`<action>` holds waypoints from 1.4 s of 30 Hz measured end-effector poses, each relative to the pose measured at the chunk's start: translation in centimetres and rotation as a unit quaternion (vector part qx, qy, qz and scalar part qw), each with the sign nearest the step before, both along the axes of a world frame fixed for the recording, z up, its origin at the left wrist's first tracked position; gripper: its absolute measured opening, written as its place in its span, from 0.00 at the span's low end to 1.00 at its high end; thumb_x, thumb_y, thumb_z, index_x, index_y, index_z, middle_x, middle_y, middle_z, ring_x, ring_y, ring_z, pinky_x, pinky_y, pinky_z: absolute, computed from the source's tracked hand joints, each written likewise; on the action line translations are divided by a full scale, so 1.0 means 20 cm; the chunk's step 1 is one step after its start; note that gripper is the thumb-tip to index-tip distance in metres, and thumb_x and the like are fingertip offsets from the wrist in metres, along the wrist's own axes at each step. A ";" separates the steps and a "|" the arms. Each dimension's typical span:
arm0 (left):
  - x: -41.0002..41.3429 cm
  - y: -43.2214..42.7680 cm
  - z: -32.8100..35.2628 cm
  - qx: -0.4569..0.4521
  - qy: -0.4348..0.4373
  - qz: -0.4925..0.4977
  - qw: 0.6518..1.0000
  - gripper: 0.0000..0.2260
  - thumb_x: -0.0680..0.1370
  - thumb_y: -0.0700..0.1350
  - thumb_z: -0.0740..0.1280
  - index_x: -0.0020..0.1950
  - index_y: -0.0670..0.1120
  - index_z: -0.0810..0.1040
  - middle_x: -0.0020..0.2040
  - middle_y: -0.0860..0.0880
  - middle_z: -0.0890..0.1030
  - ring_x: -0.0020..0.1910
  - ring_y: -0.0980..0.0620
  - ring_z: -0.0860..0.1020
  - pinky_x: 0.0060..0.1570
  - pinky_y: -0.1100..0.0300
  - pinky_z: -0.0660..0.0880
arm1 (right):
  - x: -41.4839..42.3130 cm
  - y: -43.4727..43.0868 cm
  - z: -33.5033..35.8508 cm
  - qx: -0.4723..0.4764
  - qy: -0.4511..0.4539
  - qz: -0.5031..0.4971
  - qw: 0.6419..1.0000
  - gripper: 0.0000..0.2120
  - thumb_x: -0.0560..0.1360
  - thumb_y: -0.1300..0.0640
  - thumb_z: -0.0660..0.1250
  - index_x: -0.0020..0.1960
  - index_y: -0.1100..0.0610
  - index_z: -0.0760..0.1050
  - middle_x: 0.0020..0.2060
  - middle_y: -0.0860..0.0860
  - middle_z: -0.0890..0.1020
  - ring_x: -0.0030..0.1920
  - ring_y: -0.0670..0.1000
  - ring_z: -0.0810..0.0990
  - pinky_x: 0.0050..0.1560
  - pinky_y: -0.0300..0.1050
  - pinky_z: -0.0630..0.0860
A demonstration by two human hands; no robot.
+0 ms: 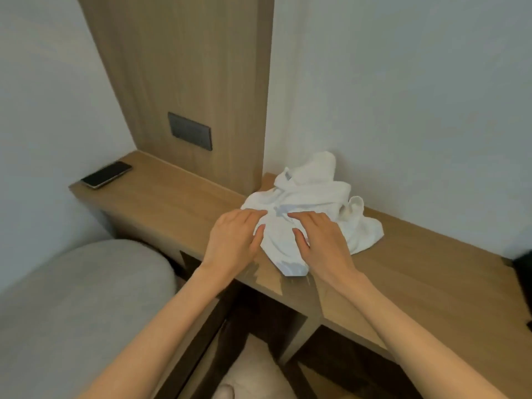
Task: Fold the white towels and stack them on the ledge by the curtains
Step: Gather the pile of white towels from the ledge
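The crumpled towel (312, 197) lies on the counter (431, 269) at centre frame, its bulk heaped beyond the fingertips toward the wall, with the left hand (233, 240) touching its left edge and the right hand (322, 243) flat on its near part, both with fingers straight and gripping nothing.

Crumpled white towel (311, 208), unfolded, heaped on the wooden ledge (417, 254) against the wall

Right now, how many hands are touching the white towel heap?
2. The left hand rests on the near-left part of the towel heap; the right hand rests on its near-right part.
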State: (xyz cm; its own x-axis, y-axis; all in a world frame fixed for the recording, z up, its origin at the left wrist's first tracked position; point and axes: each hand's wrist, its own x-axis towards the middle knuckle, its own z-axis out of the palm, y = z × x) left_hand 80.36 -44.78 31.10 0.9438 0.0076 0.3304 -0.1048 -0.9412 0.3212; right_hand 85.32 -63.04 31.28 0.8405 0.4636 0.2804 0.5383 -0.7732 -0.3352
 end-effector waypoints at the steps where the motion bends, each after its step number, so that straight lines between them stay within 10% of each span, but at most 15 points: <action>1: -0.09 0.01 -0.02 0.016 0.014 0.019 1.000 0.18 0.82 0.51 0.55 0.68 0.49 0.73 0.64 0.50 0.77 0.64 0.50 0.74 0.65 0.56 0.66 | -0.05 0.02 -0.02 -0.008 0.001 0.018 1.000 0.15 0.81 0.53 0.57 0.67 0.50 0.71 0.63 0.48 0.76 0.61 0.50 0.73 0.60 0.45 0.68; 23: -2.36 0.68 -0.39 -0.015 0.116 0.485 0.867 0.16 0.80 0.48 0.62 0.67 0.48 0.74 0.61 0.49 0.79 0.59 0.48 0.76 0.58 0.53 0.70 | -1.63 1.16 -0.41 -0.054 0.091 0.455 0.884 0.15 0.80 0.50 0.59 0.65 0.51 0.72 0.61 0.46 0.77 0.61 0.46 0.73 0.61 0.42 0.69; 42: -3.95 1.54 -0.85 -0.173 0.190 0.605 0.753 0.28 0.78 0.53 0.61 0.76 0.50 0.57 0.74 0.47 0.62 0.69 0.43 0.65 0.59 0.49 0.71 | -3.08 2.36 -0.91 -0.172 0.221 0.466 0.839 0.28 0.74 0.39 0.63 0.70 0.43 0.59 0.72 0.48 0.56 0.68 0.57 0.55 0.61 0.55 0.67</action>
